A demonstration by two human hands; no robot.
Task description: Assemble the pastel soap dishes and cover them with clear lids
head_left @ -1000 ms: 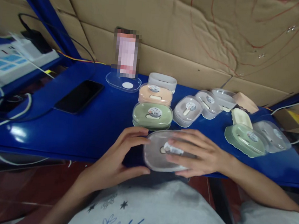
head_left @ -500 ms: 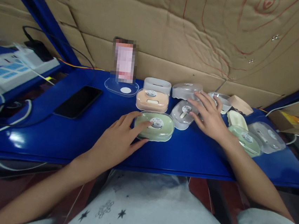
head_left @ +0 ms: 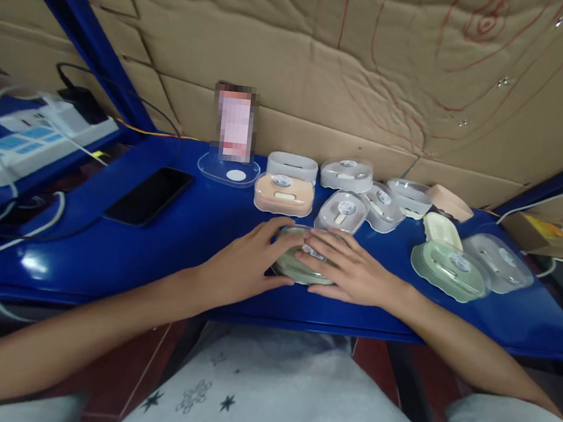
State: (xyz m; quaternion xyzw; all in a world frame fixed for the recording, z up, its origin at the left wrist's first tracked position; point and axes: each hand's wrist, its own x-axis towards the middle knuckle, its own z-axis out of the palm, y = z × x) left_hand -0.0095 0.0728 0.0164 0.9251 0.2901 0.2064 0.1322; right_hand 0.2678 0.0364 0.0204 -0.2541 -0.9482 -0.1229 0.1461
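A green soap box (head_left: 287, 259) with a clear lid and a round label sits on the blue table near its front edge. My left hand (head_left: 241, 263) grips its left end, fingers bent over the far side and thumb at the near side. Across the right part of the lid lies my right hand (head_left: 358, 271), its fingers curled over the box and hiding much of the label. Just beyond, a grey soap box (head_left: 330, 210) and a peach soap box (head_left: 285, 203) stand with their lids on. Two more grey boxes (head_left: 347, 175) (head_left: 383, 212) are behind to the right.
On the right lie another green soap box (head_left: 445, 270), a grey one (head_left: 500, 262), a cream tray (head_left: 443, 231) and a peach base (head_left: 449, 200). A black phone (head_left: 148, 196), cables and a power strip (head_left: 43, 148) occupy the left. Cardboard (head_left: 277, 45) walls the back.
My right hand has come from the grey boxes at the back down onto the green soap box. The green box has shifted slightly right and nearer, with my left hand still on it.
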